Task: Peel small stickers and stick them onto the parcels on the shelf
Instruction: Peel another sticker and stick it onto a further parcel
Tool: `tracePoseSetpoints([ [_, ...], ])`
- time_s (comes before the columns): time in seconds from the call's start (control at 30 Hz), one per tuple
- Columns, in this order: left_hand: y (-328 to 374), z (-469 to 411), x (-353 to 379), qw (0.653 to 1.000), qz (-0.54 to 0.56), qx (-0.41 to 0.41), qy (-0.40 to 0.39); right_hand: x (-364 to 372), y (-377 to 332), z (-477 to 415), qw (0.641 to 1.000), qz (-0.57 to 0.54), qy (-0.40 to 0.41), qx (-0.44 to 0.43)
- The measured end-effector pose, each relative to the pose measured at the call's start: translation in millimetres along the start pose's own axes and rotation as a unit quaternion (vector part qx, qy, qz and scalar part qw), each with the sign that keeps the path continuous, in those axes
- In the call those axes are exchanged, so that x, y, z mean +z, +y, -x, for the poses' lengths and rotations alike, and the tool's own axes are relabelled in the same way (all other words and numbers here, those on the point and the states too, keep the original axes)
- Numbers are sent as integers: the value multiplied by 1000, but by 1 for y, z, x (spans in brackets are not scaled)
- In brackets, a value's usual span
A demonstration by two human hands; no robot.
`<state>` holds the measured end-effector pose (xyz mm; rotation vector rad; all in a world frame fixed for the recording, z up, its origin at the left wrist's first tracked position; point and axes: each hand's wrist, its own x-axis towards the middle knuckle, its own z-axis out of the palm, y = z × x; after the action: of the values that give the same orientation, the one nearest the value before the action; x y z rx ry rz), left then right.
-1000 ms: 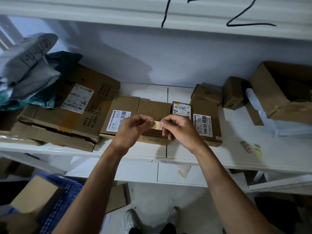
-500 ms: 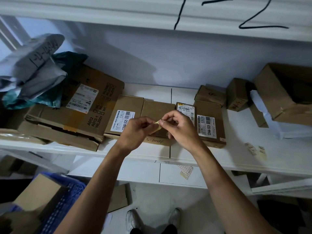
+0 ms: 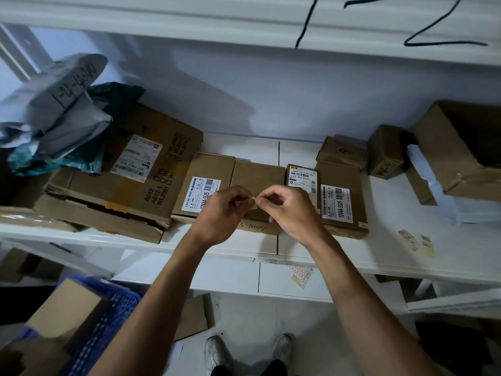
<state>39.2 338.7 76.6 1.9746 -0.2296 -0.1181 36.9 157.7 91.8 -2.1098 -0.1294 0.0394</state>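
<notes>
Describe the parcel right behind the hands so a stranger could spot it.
On the white shelf, flat brown boxes lie in a row along the front edge. The parcel sits mid-row, just beyond the left hand and right hand. Its top is bare cardboard, while the left neighbour and right neighbour carry white barcode labels.

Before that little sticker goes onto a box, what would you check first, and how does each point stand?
1. Grip: ok, left hand and right hand both pinch the sticker.
2. Backing peeled off: cannot tell, too small.
3. Box within reach: ok, the plain box lies just beyond the hands.
4. Room on that box: ok, its visible top shows no label.
5. More supply: ok, spare stickers lie on the shelf at right.
</notes>
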Motion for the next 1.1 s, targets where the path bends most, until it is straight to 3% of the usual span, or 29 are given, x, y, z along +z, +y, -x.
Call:
tracePoseSetpoints([
  [1.1,13,-1,3,994,98,-36,-5,-7,4,-3,996,-81,2,27],
])
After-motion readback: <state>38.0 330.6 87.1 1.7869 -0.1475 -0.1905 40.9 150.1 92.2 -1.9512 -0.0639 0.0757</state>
